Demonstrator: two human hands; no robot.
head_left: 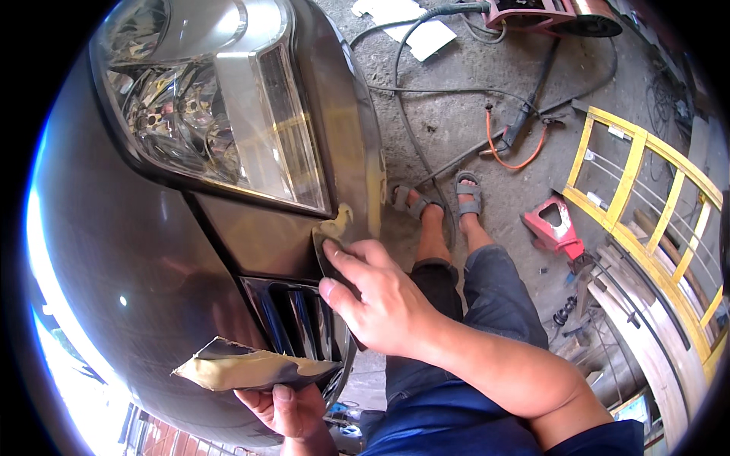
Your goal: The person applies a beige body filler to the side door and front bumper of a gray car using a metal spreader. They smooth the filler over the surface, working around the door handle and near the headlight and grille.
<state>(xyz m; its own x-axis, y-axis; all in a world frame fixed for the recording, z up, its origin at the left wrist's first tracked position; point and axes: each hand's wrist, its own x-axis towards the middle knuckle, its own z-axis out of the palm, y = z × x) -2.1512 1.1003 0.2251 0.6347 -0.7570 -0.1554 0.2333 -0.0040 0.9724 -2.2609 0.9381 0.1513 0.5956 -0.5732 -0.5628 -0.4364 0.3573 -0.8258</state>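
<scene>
My left hand (pixel 287 410) grips a thin flat mixing board (pixel 228 347) by its near edge, level in front of the car's bumper. Pale yellow body filler (pixel 228 371) is smeared thickly across that board. With thumb and fingers closed round it, my right hand (pixel 384 300) holds a dark flat filler spreader (pixel 325 258) against the car's grey-brown bodywork. Just beyond the spreader's tip, a fresh patch of yellow filler (pixel 338 221) covers the panel below the headlight's lower corner. The headlight (pixel 205 114) fills the upper left. My fingers hide part of the spreader.
A chrome-trimmed vent (pixel 293 315) lies below the panel. On the concrete floor are a red floor jack (pixel 553 228), cables (pixel 411 125), an orange hose (pixel 525 163) and white sheets (pixel 426 36). A yellow metal frame (pixel 631 178) stands at the right, beside planks (pixel 635 319).
</scene>
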